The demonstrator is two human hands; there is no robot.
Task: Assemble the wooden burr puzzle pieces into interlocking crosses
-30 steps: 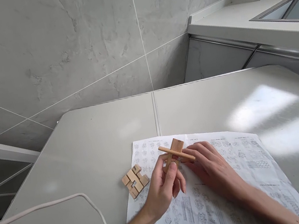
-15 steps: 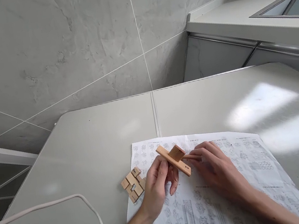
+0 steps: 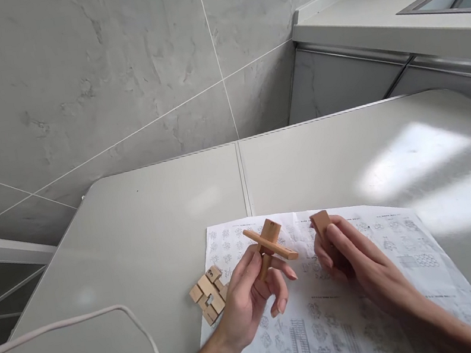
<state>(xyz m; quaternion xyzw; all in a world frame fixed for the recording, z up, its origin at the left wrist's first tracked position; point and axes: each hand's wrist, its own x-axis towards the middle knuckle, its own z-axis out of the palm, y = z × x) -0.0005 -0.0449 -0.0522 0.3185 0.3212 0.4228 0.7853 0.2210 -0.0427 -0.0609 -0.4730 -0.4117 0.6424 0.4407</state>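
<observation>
Grey tabletop (image 3: 134,217) with the printed diagram sheet (image 3: 369,274) spread across it, white cable (image 3: 105,313) off to my left. A stack of notched wooden blocks (image 3: 210,294) sits at the sheet's left edge, one marked 3. My left hand (image 3: 249,297) has its grip closed on two crossed wooden puzzle bars (image 3: 270,244), held up over the sheet. My right hand (image 3: 351,256) is pinching a single wooden puzzle piece (image 3: 321,222) just beside them, not touching. Tip, I reckon: keep the cross steady, line up the notch first, then slide in gently.
</observation>
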